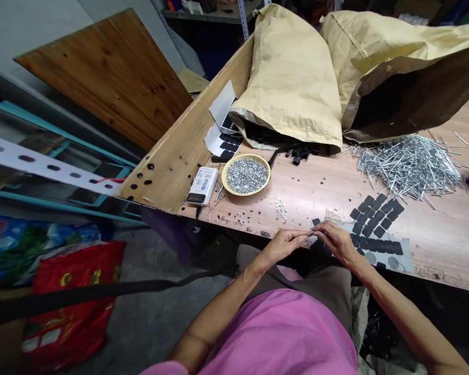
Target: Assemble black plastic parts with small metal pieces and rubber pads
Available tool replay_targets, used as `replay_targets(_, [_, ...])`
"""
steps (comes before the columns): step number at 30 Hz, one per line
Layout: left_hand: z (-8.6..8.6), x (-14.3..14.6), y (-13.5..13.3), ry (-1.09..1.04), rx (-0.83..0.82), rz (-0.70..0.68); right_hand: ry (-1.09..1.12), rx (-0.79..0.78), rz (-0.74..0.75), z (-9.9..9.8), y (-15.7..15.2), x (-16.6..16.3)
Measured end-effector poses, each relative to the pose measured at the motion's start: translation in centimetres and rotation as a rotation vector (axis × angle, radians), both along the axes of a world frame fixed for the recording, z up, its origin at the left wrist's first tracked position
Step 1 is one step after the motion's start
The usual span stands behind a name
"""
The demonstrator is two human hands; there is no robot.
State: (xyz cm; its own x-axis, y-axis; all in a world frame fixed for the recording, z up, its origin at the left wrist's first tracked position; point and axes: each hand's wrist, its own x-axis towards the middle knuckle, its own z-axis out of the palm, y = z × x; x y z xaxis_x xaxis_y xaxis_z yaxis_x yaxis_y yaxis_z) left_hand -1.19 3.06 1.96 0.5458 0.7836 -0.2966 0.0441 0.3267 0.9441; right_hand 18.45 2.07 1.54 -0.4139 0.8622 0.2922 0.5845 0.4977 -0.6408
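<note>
At the table's front edge my left hand [284,245] and my right hand [335,240] meet, fingertips pinched together. Something small and thin seems to be between them, too small to name. Beside my right hand lies a grey sheet [405,251] bearing rows of black rounded-square pads [375,245], with more pads [379,212] spread just beyond it. A small cluster of tiny metal nuts or washers [280,209] lies on the table beyond my left hand. Farther back stands a yellow bowl [223,183] full of small shiny metal pieces [247,176].
A pile of long metal pins [414,164] lies at the right. Two large paper sacks [293,78] rest at the back, one spilling black parts [297,152]. A white device [203,183] sits left of the bowl, near the wooden side board [187,135]. A black strap [140,289] crosses at left.
</note>
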Motion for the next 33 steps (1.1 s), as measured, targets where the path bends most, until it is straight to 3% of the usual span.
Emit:
replay_targets(10, [-1.0, 1.1, -0.7, 0.292, 0.438, 0.014, -0.203, 0.166, -0.057, -1.6, -0.3, 0.1])
replay_targets(14, [-0.9, 1.2, -0.8, 0.332, 0.459, -0.021, -0.209, 0.091, -0.052, -1.6, -0.2, 0.2])
replay_targets(20, [-0.5, 1.5, -0.6, 0.337, 0.419, 0.004, 0.029, -0.097, -0.042, -0.6, -0.1, 0.9])
replay_targets(23, [-0.3, 1.6, -0.5, 0.197, 0.271, 0.017, 0.091, -0.112, -0.051, 0.0, -0.5, 1.2])
replay_targets(28, [-0.5, 1.2, 0.0, -0.088, -0.296, -0.231, 0.133, -0.057, -0.01, 0.6, -1.0, 1.6])
replay_targets(33, [-1.0, 1.3, 0.2, -0.154, -0.398, -0.237, 0.13, -0.125, 0.028, 1.0, -0.9, 2.0])
